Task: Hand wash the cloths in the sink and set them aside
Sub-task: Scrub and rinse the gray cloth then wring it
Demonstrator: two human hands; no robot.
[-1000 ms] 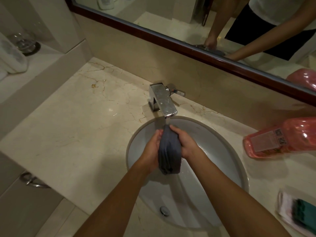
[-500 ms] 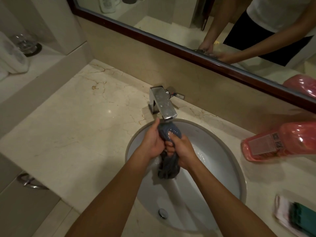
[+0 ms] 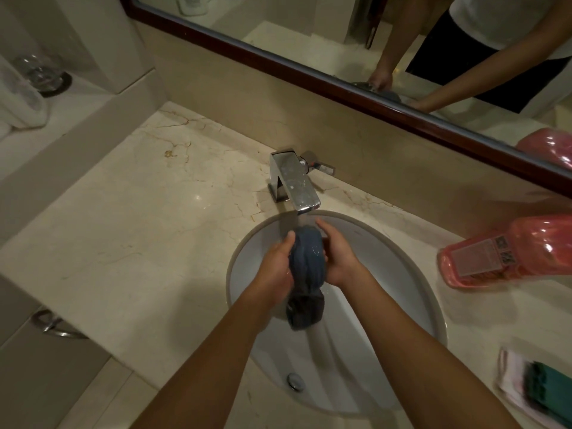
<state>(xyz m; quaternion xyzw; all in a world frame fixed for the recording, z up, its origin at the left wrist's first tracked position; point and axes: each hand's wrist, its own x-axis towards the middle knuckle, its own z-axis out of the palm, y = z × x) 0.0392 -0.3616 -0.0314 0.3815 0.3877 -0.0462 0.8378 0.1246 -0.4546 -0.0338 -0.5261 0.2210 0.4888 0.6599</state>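
Two hands, left hand [image 3: 276, 264] and right hand [image 3: 338, 257], clasped around bunched dark blue-grey wet cloth [image 3: 307, 275], held over oval white ceramic sink [image 3: 399, 292] under square chrome faucet [image 3: 294, 181]. Nearby on beige marble counter [image 3: 130, 230]: pink plastic bottle [image 3: 507, 252].

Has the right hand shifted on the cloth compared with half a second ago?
Yes. The right hand was clenched low on the grey cloth; now its fingertips reach up toward the faucet spout, cupping the cloth's right side.
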